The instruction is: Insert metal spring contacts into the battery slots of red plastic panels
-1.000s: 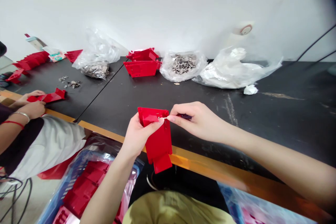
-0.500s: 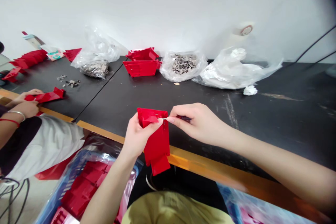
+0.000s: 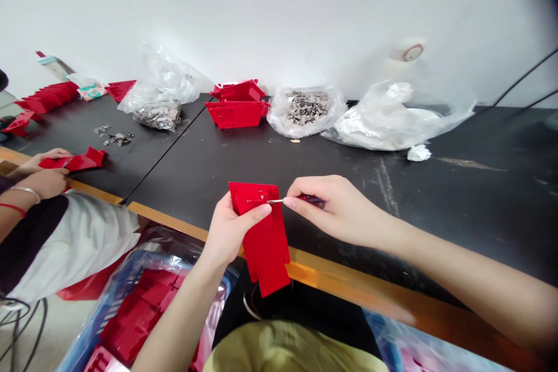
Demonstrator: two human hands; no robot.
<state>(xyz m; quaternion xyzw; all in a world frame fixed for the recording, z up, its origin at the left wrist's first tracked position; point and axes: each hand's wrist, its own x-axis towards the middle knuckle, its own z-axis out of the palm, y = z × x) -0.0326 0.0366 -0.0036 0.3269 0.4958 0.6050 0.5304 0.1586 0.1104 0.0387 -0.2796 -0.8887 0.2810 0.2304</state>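
Observation:
Over the near table edge, my left hand (image 3: 231,226) grips a red plastic panel (image 3: 265,244) by its upper left side, thumb laid across the face. From the right, my right hand (image 3: 326,202) pinches a small screwdriver (image 3: 314,201) by its dark handle. The thin metal shaft reaches the panel's upper right part, just above my left thumb. A small pale spot shows near the tip; whether the tip touches it, I cannot tell.
Along the wall stand red plastic parts (image 3: 235,115), a bag of small metal pieces (image 3: 307,109) and a white plastic bag (image 3: 383,122). At left, a co-worker's hands (image 3: 47,177) hold another red part (image 3: 87,160). Below is a blue basket (image 3: 98,302) of red parts.
The panel has turned slightly, its lower end swinging right. A raised red flap by my left thumb now looks flat against the panel. My right hand and the screwdriver have shifted slightly right.

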